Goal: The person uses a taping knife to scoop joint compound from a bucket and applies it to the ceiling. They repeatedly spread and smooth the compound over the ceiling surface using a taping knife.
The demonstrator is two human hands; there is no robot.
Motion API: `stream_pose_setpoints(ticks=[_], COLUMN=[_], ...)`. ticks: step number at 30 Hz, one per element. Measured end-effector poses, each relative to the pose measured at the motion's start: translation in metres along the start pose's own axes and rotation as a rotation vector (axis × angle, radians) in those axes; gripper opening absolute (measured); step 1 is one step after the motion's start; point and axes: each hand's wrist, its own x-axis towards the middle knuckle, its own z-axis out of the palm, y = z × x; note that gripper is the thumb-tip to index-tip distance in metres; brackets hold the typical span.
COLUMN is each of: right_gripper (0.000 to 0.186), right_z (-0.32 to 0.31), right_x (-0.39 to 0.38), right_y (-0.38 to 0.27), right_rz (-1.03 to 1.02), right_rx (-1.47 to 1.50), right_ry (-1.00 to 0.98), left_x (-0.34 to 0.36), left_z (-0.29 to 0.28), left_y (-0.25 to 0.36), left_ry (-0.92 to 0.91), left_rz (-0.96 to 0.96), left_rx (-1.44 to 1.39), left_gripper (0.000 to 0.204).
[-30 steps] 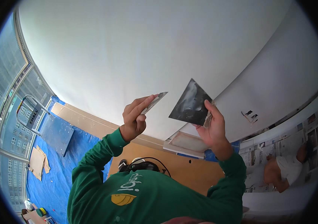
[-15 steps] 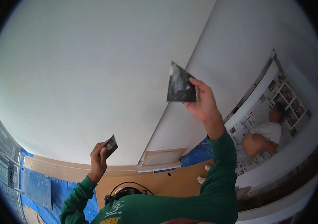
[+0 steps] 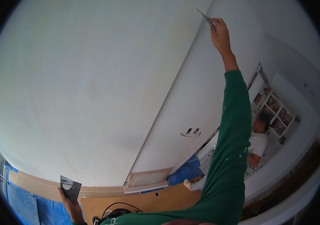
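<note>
My right hand [image 3: 221, 35] is raised high at the upper right of centre. Its fingers grip a thin, flat scraper [image 3: 205, 17], seen nearly edge-on, by the long vertical wall edge; whether the blade touches the wall I cannot tell. Low on the left, my left hand [image 3: 70, 208] grips a second flat scraper [image 3: 70, 192], dark with a pale smear of what looks like filler on its face. A broad white wall [image 3: 92, 93] fills most of the view.
Two slots [image 3: 191, 132] open in the side wall. A person in a white shirt [image 3: 258, 144] is at the right, near newspaper-like sheets and pictures. Below lie a brown board [image 3: 167, 198], blue sheeting [image 3: 55, 208] and a black object with a cable [image 3: 117, 213].
My right hand has risen with its scraper, which has turned edge-on. My left hand has dropped lower and leftward, its scraper's face now showing. The view has shifted; the person has changed posture.
</note>
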Motion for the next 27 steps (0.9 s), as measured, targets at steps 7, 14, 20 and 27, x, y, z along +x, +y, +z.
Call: stream_pose_setpoints(ticks=[7, 14, 20, 27], right_gripper=[0.047, 0.051, 0.045, 0.042], right_z=[0.044, 0.036, 0.003, 0.012], right_x=[-0.013, -0.068, 0.027, -0.012], right_y=[-0.009, -0.023, -0.017, -0.050], right_rz=[-0.118, -0.093, -0.136, -0.013], right_rx=[-0.183, -0.162, -0.116, 0.041], right_ry=[0.081, 0.027, -0.009, -0.124], left_x=[-0.001, 0.012, 0.021, 0.015], left_z=[-0.001, -0.018, -0.025, -0.017], left_y=[-0.010, -0.018, -0.012, -0.005], left_ry=[0.103, 0.092, 0.059, 0.097], left_rz=[-0.056, -0.082, -0.056, -0.110], left_rx=[-0.089, -0.104, -0.031, 0.001], left_gripper=[0.059, 0.060, 0.060, 0.052])
